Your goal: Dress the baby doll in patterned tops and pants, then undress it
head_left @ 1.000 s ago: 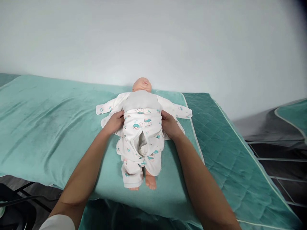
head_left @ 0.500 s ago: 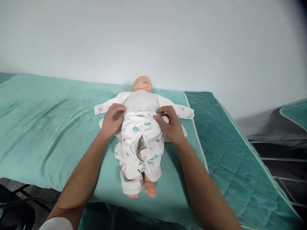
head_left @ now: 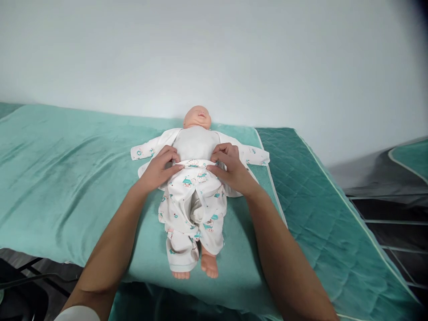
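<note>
Now left fingers point(head_left: 172, 170), right fingers point(head_left: 219, 172) barely apart, each pinching waistband point(head_left: 194, 163) of doll's point(head_left: 197, 117) trousers point(head_left: 182, 198).

Waistband point(head_left: 194, 163) partly behind fingers point(head_left: 171, 155)

The trousers point(head_left: 187, 196) I hold are white, scattered with little teal, pink and dark figures (one looks to me like a teal-roofed house). I see a similar print on the white jacket point(head_left: 256, 155), while the chest of the doll point(head_left: 195, 141) is plain pale grey and its head point(head_left: 196, 117) peachy pink. The blanket point(head_left: 43, 174) is light teal, the quilt point(head_left: 317, 218) deeper teal, criss-crossed with lines. My own sleeve point(head_left: 78, 314) is white.
</note>
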Demonstrator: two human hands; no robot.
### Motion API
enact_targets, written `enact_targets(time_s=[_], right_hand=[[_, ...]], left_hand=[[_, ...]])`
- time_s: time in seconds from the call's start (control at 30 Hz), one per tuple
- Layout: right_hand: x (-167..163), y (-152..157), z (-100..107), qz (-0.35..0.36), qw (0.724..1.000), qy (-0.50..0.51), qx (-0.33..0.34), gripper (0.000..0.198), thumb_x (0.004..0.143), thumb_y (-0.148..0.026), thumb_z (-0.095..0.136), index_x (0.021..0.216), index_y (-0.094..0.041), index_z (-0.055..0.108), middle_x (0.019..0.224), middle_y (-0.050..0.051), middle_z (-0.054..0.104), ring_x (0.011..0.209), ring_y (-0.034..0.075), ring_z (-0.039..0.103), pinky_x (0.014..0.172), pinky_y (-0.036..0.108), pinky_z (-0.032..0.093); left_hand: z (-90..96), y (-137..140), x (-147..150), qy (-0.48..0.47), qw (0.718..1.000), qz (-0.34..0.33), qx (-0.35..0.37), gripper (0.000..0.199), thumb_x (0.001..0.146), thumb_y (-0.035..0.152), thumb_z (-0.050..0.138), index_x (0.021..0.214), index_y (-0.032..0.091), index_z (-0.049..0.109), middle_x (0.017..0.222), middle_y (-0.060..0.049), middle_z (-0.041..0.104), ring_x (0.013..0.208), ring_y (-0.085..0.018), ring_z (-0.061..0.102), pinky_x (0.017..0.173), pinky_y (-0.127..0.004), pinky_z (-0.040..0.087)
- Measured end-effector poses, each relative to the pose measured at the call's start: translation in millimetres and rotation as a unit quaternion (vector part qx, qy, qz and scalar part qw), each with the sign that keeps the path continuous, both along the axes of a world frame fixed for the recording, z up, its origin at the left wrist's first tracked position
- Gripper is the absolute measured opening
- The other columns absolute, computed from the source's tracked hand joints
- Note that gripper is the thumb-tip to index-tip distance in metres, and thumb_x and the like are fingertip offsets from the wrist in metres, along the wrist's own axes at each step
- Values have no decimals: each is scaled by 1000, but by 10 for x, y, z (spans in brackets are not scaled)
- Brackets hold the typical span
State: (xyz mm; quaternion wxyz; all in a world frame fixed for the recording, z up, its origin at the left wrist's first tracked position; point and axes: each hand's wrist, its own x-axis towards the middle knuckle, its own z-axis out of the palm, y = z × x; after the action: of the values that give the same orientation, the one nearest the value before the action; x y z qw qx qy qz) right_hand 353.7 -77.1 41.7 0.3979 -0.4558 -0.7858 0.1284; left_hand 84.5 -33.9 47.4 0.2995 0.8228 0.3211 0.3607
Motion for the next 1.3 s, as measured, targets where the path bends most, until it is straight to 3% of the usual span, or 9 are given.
enact_targets(time_s=[0.17,0.33,0.5,0.6,0.7,0.83,1.0,1.13,1.3], right_hand=[[-69,139,-35,31,997,76,-13,26,95,-45,56,82,-24,51,96,5,54,97,23,51,90,42,40],[-128,379,-54,-38,986,137,-83,22,92,-40,57,81,-24,47,78,-2,46,74,17,43,74,33,36],[-110,647,-34,-75,982,117,-126,21,94,-39,50,81,-23,44,75,-3,44,73,17,41,71,32,32],[-83,713,-44,-81,980,119,-139,20,94,-39,49,82,-23,44,76,-3,44,74,17,41,72,31,33],[-48,707,-69,-75,979,129,-140,21,94,-41,51,83,-24,45,75,-3,44,73,17,42,71,32,35],[-15,711,-103,-43,993,96,-52,25,92,-46,56,83,-24,51,90,3,52,91,22,48,87,38,39],[-33,808,-118,-23,994,104,-14,21,94,-41,53,82,-24,52,97,5,56,97,22,53,88,37,41],[-45,924,-85,-110,988,87,-60,21,92,-40,52,79,-23,49,74,-1,53,73,18,49,71,32,37],[-55,1100,-22,-174,975,75,-115,19,90,-37,52,77,-24,47,65,-3,49,66,17,45,65,30,32]], left_hand=[[93,92,49,41,999,18,-6,22,96,39,53,84,21,51,88,-2,53,83,-17,49,75,-29,37],[122,426,103,16,994,15,-104,22,93,42,56,88,22,49,78,2,48,70,-14,42,63,-27,32],[139,688,120,11,983,-23,-184,24,93,45,57,90,23,48,69,4,44,59,-13,40,56,-25,30],[137,711,153,28,990,-8,-140,23,94,44,55,89,23,47,68,4,44,60,-13,40,57,-25,30],[103,685,226,33,998,54,-15,20,96,38,51,86,22,45,74,2,48,68,-14,44,65,-28,35],[33,679,322,31,989,75,126,20,99,34,47,84,21,43,93,-4,56,86,-18,49,79,-32,39],[32,790,350,40,995,87,35,18,98,34,48,87,22,41,80,0,54,73,-15,48,70,-30,36],[102,960,379,59,994,88,-36,19,96,34,51,85,21,42,72,2,48,68,-14,44,66,-28,33],[162,1081,482,86,983,131,-92,18,96,31,50,84,21,42,77,1,49,71,-14,44,66,-28,32]])
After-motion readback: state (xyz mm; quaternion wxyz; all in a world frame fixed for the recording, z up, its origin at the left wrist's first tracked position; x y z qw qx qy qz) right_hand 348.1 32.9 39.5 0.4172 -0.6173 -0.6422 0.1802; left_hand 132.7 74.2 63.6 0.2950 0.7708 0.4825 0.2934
